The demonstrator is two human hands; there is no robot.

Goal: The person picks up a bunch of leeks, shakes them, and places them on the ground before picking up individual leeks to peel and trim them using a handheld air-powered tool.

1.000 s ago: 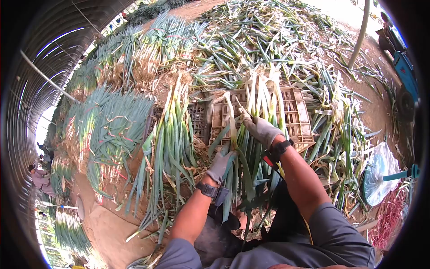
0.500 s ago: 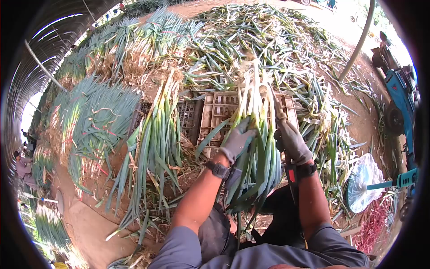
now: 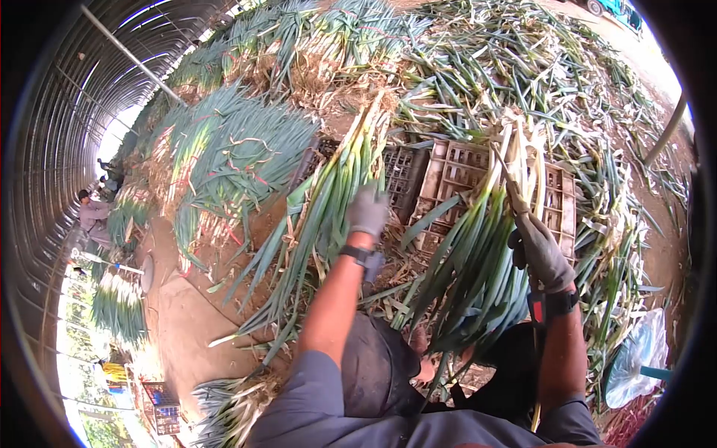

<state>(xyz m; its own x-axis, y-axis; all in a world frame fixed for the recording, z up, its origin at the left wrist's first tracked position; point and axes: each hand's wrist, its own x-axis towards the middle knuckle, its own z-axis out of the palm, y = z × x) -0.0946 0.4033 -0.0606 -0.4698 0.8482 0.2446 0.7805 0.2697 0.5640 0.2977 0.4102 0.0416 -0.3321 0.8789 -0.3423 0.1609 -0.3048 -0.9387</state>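
Observation:
My left hand [image 3: 368,211], in a grey glove, is over the green leaves of a loose bunch of long green onions [image 3: 340,179]. Motion blur smears its fingers. My right hand [image 3: 544,252], also gloved, is closed around a long, narrow, blade-like tool [image 3: 510,179] that points away from me. Beside that hand, a second bunch of green onions [image 3: 478,254] lies across a pale plastic crate [image 3: 556,198], its white stalks on the far side and its leaves hanging toward my knees. The tool overlaps its white stalks in this view.
A dark crate [image 3: 403,172] stands left of the pale one. Tied green onion bundles [image 3: 246,149] lie at the left, and loose leaf trimmings [image 3: 508,60] are heaped behind. A metal pole [image 3: 665,134] rises at right. Another person [image 3: 93,216] is at far left.
My left hand has come off the green onions on the pale crate and moved left to the other bunch. My right hand still holds the tool. The view has turned left.

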